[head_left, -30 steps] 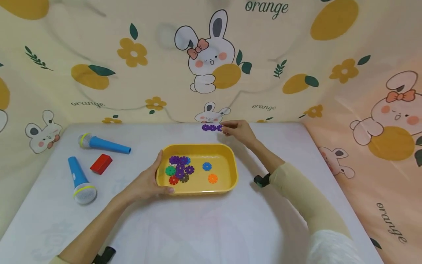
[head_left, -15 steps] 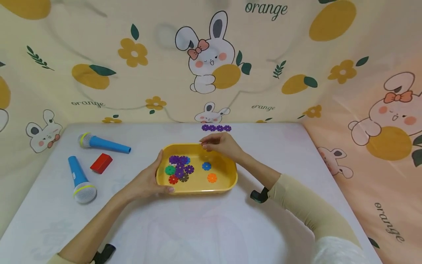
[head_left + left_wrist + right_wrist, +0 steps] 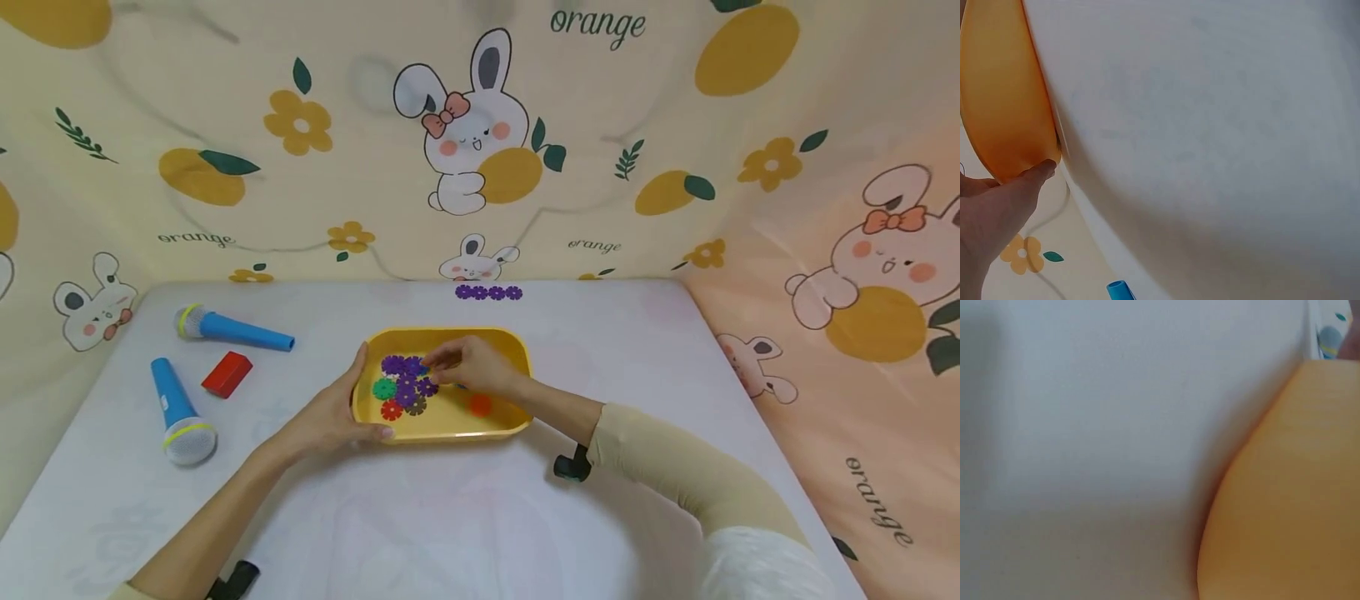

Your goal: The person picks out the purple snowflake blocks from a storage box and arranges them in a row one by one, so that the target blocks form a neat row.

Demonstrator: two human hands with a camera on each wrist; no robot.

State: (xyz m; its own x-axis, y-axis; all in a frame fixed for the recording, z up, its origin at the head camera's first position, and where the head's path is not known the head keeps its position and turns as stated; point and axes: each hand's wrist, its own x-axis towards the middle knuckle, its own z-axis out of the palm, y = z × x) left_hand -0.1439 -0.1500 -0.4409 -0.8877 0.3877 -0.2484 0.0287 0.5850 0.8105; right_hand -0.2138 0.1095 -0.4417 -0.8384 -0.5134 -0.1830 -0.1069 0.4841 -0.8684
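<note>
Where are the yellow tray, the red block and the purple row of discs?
yellow tray (image 3: 517,346): head view, far right rim.
red block (image 3: 227,372): head view, top face.
purple row of discs (image 3: 488,292): head view, middle of the row.

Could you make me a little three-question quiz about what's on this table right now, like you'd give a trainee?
1. True or false: the left hand holds the rim of the yellow tray.
2. Where does the row of purple flower pieces lie? A) in the tray B) on the table at the far edge, by the wall C) beside the red block
3. How many blue toy microphones lie on the table?

Key:
1. True; its thumb lies over the near left corner.
2. B
3. Two, both left of the tray. Meanwhile the right hand reaches into the tray at the heap of purple pieces.
</note>
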